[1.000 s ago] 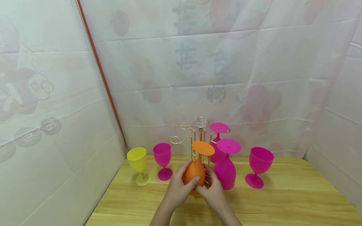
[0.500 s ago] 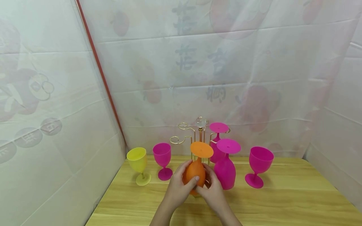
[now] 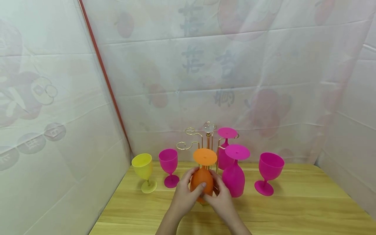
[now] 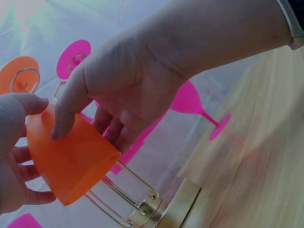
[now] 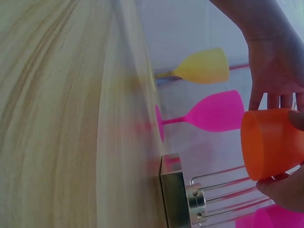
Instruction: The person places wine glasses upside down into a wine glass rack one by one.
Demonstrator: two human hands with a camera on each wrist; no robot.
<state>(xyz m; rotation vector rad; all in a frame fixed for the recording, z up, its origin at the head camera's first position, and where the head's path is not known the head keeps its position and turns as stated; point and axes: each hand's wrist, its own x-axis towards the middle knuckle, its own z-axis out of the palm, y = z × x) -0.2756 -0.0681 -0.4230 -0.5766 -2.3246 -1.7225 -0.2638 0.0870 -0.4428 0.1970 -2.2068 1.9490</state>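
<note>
Both hands hold an upside-down orange goblet (image 3: 201, 181) by its bowl, in front of a gold wire rack (image 3: 208, 140). My left hand (image 3: 184, 194) curls round the bowl's left side, and my right hand (image 3: 219, 197) holds its right side, with the thumbs meeting in front. The goblet's round foot faces up. In the left wrist view a gold curl lies close under the orange foot (image 4: 12, 69), by the stem. Two magenta goblets, a front one (image 3: 234, 178) and a rear one (image 3: 225, 156), hang upside down on the rack's right side.
A yellow goblet (image 3: 143, 166) and a magenta goblet (image 3: 168, 161) stand upright at left on the wooden table (image 3: 282, 212). Another magenta goblet (image 3: 271, 166) stands upright at right. Bare gold hooks (image 3: 184, 147) stick out leftward. The rack's square base (image 5: 175, 199) rests on the table.
The orange goblet's foot has shifted left and slightly down, so the goblet stands straighter than before. Both hands stay nearly in place, and the other goblets have not moved.
</note>
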